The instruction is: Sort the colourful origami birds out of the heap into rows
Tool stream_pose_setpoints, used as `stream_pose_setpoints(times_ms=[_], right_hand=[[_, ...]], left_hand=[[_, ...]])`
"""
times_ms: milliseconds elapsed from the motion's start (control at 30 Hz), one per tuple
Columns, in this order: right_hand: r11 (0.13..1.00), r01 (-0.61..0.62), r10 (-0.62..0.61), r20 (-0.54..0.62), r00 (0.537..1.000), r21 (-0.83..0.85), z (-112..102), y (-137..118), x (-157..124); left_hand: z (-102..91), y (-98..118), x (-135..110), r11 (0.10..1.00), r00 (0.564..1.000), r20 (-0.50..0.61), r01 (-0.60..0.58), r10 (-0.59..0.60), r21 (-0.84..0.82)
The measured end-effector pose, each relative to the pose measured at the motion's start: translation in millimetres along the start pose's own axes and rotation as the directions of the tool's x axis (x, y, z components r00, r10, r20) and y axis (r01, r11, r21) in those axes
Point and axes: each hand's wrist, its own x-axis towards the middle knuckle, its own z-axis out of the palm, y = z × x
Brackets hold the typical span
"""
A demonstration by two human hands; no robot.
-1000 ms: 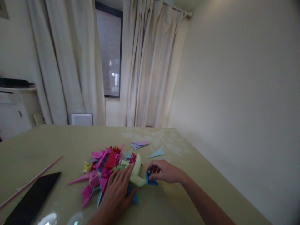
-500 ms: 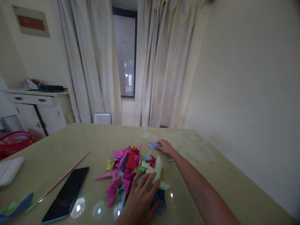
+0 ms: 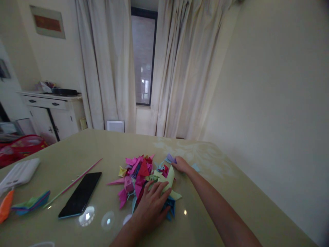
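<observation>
A heap of folded paper origami in pink, red, green and blue lies in the middle of the table. Over its near right side rests my left hand, fingers spread on the pale green and blue pieces. Just past the heap, my right hand pinches a purple folded paper at its edge. Light blue paper shows against the purple one. Behind my right wrist lies a small light blue paper piece.
Left of the heap lie a black phone, a thin pink and green stick, a multicoloured folded paper, an orange piece and a white object. The table runs close to the right wall.
The purple paper has tilted and been drawn slightly nearer the heap by my right hand. My left hand stays on the heap. The view has turned a little left.
</observation>
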Motion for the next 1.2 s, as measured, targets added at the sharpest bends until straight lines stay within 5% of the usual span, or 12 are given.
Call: stream_pose_setpoints(times_ms=[433,600,700,833,967,1100,1200], right_hand=[[0.997,-0.048,0.045,-0.048,0.998,-0.066,-11.4,-15.1,-96.3],[0.998,-0.044,0.053,-0.209,0.976,0.05,3.8,-15.4,-136.8],[0.981,-0.051,0.119,-0.378,0.918,0.185,-1.7,-10.3,-147.1],[0.936,-0.01,0.212,-0.541,0.814,0.351,-14.2,-15.3,-154.8],[0.823,0.221,0.226,-0.659,0.718,0.523,9.2,-43.6,-169.3],[0.785,0.308,0.174,-0.669,0.723,0.538,51.7,-68.8,-184.1],[0.777,0.359,0.125,-0.685,0.718,0.518,61.5,-72.0,-191.2]], left_hand=[[-4.3,6.2,0.1,0.999,0.996,-0.085,-0.026,0.028,0.032],[-6.7,10.3,-0.3,0.993,0.987,-0.13,-0.089,0.099,0.081],[-11.4,15.2,1.3,0.994,0.979,-0.184,-0.081,0.093,0.076],[-15.8,23.5,5.4,1.0,0.964,-0.264,0.007,-0.002,0.018],[-13.6,31.7,7.3,0.994,0.95,-0.296,0.08,-0.1,-0.081],[-10.4,37.4,5.7,0.947,0.922,-0.291,0.177,-0.255,-0.269],[-9.8,38.7,4.7,0.861,0.876,-0.259,0.273,-0.407,-0.428]])
